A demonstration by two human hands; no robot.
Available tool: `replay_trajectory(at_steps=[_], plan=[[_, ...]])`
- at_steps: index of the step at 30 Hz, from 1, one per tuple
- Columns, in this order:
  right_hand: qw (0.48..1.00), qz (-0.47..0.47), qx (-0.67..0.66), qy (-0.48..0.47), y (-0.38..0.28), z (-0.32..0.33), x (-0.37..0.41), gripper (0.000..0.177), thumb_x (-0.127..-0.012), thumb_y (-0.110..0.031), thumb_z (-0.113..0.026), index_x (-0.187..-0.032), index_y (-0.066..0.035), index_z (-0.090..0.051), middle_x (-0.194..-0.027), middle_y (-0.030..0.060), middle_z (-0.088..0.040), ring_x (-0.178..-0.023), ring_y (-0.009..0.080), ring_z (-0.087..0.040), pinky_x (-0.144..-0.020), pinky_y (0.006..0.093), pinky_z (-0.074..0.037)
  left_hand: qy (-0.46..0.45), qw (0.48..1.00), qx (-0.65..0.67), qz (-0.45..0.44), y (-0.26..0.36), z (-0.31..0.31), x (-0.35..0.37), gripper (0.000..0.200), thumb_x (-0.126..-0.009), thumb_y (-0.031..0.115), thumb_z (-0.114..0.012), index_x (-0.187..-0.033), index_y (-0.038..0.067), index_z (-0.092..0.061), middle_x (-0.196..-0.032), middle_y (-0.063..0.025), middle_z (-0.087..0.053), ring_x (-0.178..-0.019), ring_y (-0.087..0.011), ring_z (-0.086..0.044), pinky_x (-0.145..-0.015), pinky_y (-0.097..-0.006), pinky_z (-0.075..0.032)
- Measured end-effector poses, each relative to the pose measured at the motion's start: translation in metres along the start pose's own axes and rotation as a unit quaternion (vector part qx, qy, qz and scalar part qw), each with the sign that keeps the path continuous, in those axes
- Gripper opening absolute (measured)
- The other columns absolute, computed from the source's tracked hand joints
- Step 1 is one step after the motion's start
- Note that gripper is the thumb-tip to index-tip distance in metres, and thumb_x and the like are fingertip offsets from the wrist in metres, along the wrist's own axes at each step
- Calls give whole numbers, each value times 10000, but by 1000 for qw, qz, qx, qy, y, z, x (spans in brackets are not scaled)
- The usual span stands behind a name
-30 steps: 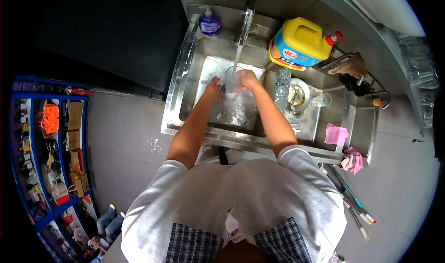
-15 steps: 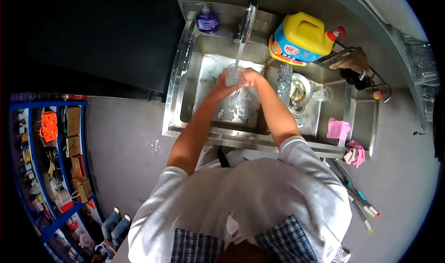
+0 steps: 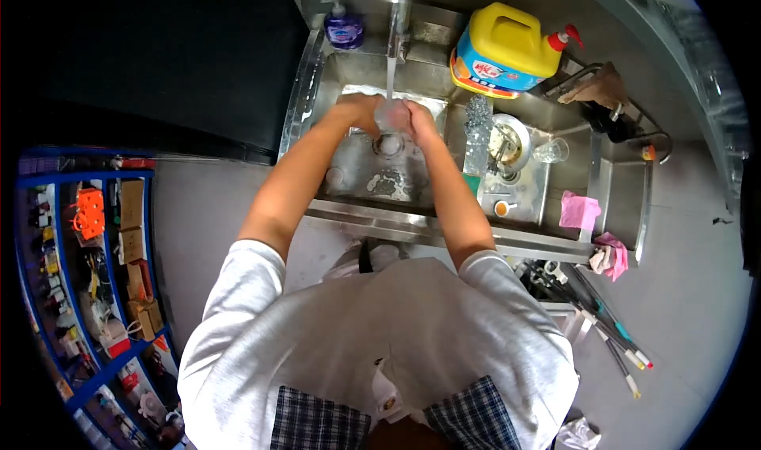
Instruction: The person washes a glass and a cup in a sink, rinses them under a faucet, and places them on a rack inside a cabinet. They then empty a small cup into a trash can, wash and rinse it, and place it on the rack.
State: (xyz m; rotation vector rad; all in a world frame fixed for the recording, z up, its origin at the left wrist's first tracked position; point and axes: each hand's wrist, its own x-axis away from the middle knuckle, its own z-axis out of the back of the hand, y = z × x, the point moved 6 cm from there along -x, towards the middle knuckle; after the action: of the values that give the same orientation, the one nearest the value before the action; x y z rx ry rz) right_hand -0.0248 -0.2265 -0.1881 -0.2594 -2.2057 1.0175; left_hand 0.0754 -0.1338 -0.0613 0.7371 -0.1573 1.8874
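Under the running tap, a clear glass (image 3: 390, 116) catches the stream over the left sink basin (image 3: 341, 71). My right hand (image 3: 418, 120) grips the glass from its right side. At the left edge of the glass is my left hand (image 3: 361, 111), its fingers pointing down and not wrapped round it. Below both hands, the round drain (image 3: 388, 145) shows in the wet basin floor. Patches of foam (image 3: 387, 185) lie nearer the front wall. A clear round item (image 3: 335, 177) sits at the basin's left side.
A purple soap bottle (image 3: 344, 28) and a yellow detergent jug (image 3: 507, 50) stand behind the basins. The right basin holds a metal bowl (image 3: 519, 158), another clear glass (image 3: 552, 150) and a small cup (image 3: 502, 208). Pink cloths (image 3: 579, 211) hang at the right. The tap (image 3: 399, 22) overhangs the left basin.
My left hand has shifted left and loosened from the glass, while my right hand keeps it under the water. The view has moved slightly, and more of the drain shows.
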Motion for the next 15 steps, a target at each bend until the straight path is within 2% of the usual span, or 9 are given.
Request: replay_trajectory(at_steps=[1, 4, 5, 8, 9, 12, 13, 15], plan=[[993, -26, -83, -75, 4, -13, 7, 396, -954, -327, -447, -1087, 22, -578, -976, 157, -662, -893, 283, -638, -842, 424, -490, 1, 1000, -23, -15, 2, 10, -4, 787, -540, 389, -814, -1227, 133, -526, -1131, -129, -627, -1054, -294, -595, -881, -391, -477], [962, -49, -148, -223, -1, -45, 9, 532, -936, -439, -423, -1123, 36, -573, -1066, 205, -635, -991, 316, -605, -868, 418, -468, -90, 978, -186, -13, 19, 38, -5, 744, -543, 421, -813, -1185, 132, -572, -1101, -132, -640, -1051, -285, -597, -860, -384, -483], [960, -62, -185, -202, -8, -43, 12, 587, -930, -486, -410, -1157, 37, -551, -1119, 211, -609, -1043, 334, -576, -930, 435, -431, -72, 974, -209, -38, 24, 47, -2, 656, -538, 429, -811, -1096, 137, -624, -1054, -118, -660, -991, -284, -624, -815, -391, -498], [904, -77, -299, -296, -29, -52, 27, 607, -920, -500, -423, -1157, 46, -545, -1129, 210, -604, -1034, 347, -579, -948, 458, -421, -91, 955, -279, -36, 35, 56, -7, 608, -530, 434, -812, -1039, 148, -640, -1018, -114, -668, -942, -292, -638, -790, -399, -500], [886, -86, -340, -302, -31, -53, 27, 603, -917, -494, -431, -1151, 49, -546, -1133, 219, -598, -1037, 355, -575, -947, 459, -426, -5, 964, -254, -84, 48, 64, 3, 631, -538, 428, -804, -1073, 156, -610, -1004, -108, -670, -905, -310, -642, -768, -408, -502], [936, -101, -258, -215, -38, -38, 21, 605, -914, -495, -432, -1139, 54, -550, -1089, 226, -615, -989, 362, -596, -916, 455, -451, -1, 971, -232, -60, 33, 52, -17, 704, -539, 421, -800, -1156, 194, -548, -1007, -115, -665, -907, -332, -632, -770, -422, -499], [956, -63, -199, -206, -49, -36, 23, 514, -931, -424, -450, -1105, 46, -564, -980, 214, -648, -882, 318, -640, -840, 406, -497, 44, 985, -122, -110, 43, 63, 4, 785, -548, 363, -816, -1228, 149, -487, -1049, -129, -650, -968, -321, -616, -825, -404, -488], [989, 78, -58, -112, -73, -24, 28, 426, -943, -349, -462, -1071, 41, -576, -939, 193, -658, -841, 283, -652, -806, 370, -512, 126, 971, 126, -160, 0, 21, -20, 789, -538, 333, -835, -1211, 112, -489, -1068, -131, -632, -999, -285, -604, -851, -365, -477]])
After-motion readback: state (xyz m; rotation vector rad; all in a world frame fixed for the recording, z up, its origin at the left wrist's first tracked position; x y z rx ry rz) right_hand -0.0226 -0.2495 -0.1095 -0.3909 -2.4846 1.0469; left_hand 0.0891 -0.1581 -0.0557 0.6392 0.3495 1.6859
